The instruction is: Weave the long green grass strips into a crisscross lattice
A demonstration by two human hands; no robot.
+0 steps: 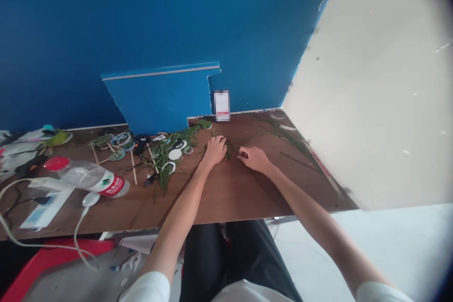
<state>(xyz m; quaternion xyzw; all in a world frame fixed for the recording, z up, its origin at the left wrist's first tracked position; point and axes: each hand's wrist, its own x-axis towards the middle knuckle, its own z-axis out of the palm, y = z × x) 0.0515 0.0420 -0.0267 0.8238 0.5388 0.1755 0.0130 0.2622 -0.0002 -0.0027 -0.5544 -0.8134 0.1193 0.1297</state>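
Observation:
My left hand (215,150) rests on the brown table with its fingers stretched forward and lying low over the wood. Short green grass blades (228,155) show beside and under its fingertips. Just to the right, my right hand (255,157) is curled, thumb and fingers pinched together. A thin green strand seems to run from its fingertips toward the left hand; the grip itself is partly hidden. A heap of long green grass (163,170) lies left of my left hand, with a white disc (174,154) and several small rings on it.
A plastic bottle (83,175) lies by a white power strip (47,207) and cable at left. Several sticks and round pieces (118,146) sit behind. A blue panel (163,99) stands at the back. Loose grass (288,134) lies along the white wall (371,94) at right.

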